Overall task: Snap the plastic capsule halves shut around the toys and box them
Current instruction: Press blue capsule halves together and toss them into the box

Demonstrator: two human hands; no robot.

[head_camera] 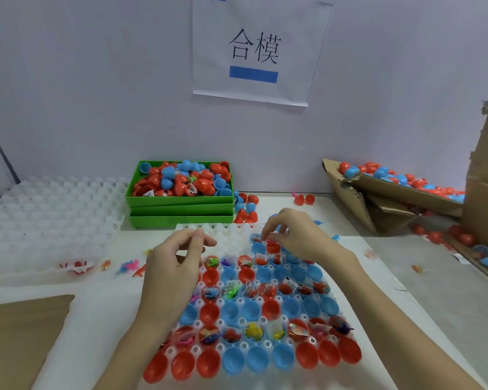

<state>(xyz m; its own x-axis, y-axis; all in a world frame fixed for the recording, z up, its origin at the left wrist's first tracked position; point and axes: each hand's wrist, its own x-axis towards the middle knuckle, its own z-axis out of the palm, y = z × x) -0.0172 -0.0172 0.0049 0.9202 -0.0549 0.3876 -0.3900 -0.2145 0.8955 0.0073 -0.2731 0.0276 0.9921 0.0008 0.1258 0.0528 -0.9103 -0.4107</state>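
On the far left a stack of empty white dimpled trays (51,209) waits on the surface (383,277), probably spare holders for later batches. A few loose toys (130,267) lie just beside it, near the working tray's left edge.

Next comes the green bin (179,205), stacked on 2 more like it and heaped with red and blue capsule pieces, within reach behind the working tray; I take it for the supply.

The left hand (175,266) hovers over the upper-left part of the working tray (237,319). Its fingers (199,237) are loosely curled, thumb near forefinger, and nothing shows between them; it looks ready to steady or receive a piece.

The working tray holds capsule halves (254,358) seated in its dimples, red and blue mixed, in alternating rows: empty cups, then cups with a small toy inside. Each half sits mouth up, so its long axis stands roughly upright with the rounded end down in the dimple. That keeps toys from spilling and leaves the rims free for a mating half to press straight down.

The right hand (290,235) reaches to the tray's far right corner, fingertips bunched together over a red half (273,247) there; whether they actually pinch something I cannot tell.

At the right a torn cardboard box (392,192) lies tipped, holding closed red and blue capsules, evidently the finished ones.
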